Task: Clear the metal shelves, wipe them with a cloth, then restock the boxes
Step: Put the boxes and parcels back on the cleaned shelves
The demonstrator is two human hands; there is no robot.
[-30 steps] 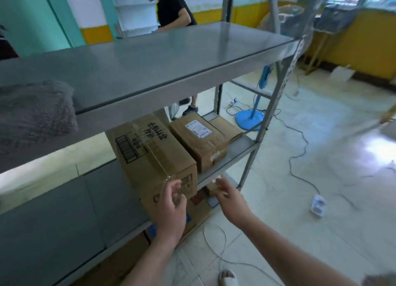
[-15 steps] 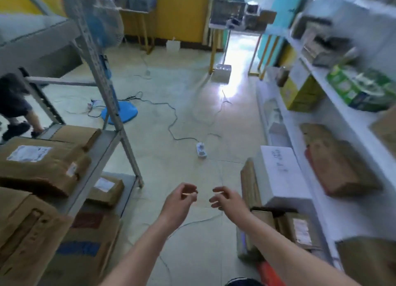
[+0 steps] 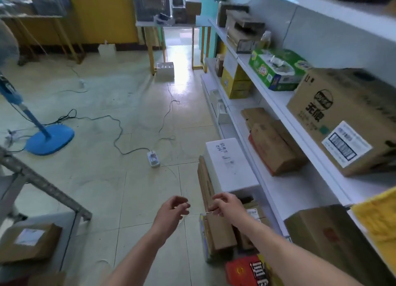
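1. My left hand (image 3: 171, 210) and right hand (image 3: 227, 206) hang side by side with a gap between them. The fingers are loosely curled and hold nothing.
2. A brown cardboard box (image 3: 220, 236) stands on the floor just under the right fingertips; I cannot tell whether they touch it. A red box (image 3: 244, 273) lies nearer me.
3. A white foam box (image 3: 231, 167) sits just beyond the right hand.
4. Well left of the left hand slants the metal shelf leg (image 3: 42, 185), with a labelled parcel (image 3: 27, 242) on its low tier.
5. Farther ahead lies a power strip (image 3: 153, 158), and a blue fan base (image 3: 50, 138) sits left of it.
6. Right of both hands, white shelves (image 3: 285, 105) hold a printed carton (image 3: 342, 118) and a green tissue pack (image 3: 276, 69).
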